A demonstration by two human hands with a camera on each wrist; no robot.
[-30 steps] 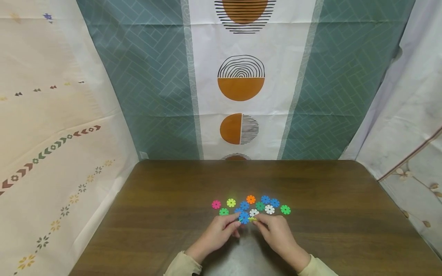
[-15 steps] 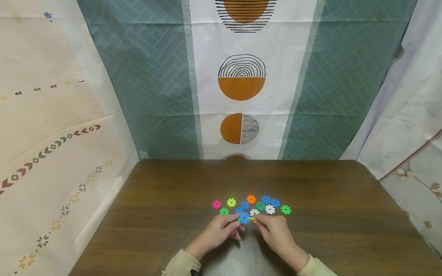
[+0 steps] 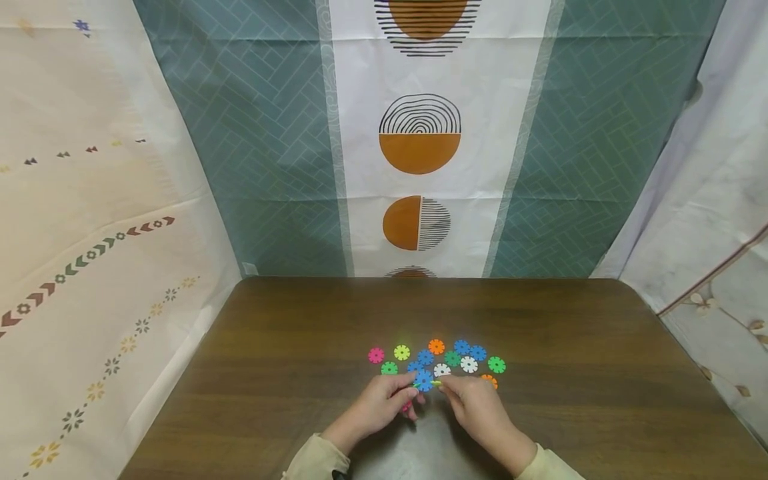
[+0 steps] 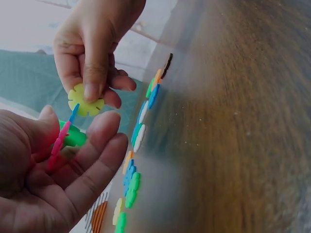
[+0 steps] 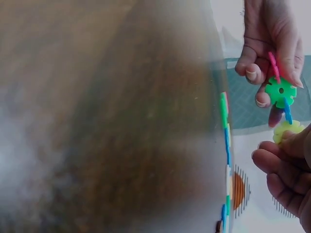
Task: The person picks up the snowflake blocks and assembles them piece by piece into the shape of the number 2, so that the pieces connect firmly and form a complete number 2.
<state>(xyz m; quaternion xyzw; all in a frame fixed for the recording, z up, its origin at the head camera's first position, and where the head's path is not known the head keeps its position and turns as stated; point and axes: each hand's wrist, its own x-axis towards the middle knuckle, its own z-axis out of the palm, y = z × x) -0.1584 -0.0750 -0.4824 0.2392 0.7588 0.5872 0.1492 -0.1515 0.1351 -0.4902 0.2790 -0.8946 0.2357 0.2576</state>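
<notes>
— Report each grip.
— Left grip [image 3: 384,400]: pinching the green disc [image 5: 275,94], with the pink disc [image 4: 58,141] and blue disc [image 3: 424,381] apparently slotted into its edge. Right grip [image 3: 482,405]: pinching the yellow disc [image 4: 85,99], its rim meeting the blue disc between both hands.
— Reason for the hold?
— Probably to keep the notches aligned; raised off the table [image 3: 288,373], presumably for finger room.
— Surface and room?
— Dark wood-grain top. Loose discs [image 3: 469,364] lie beyond the hands, likely spread for easy picking. Patterned cloth [image 3: 270,167] hangs behind and at both sides.
</notes>
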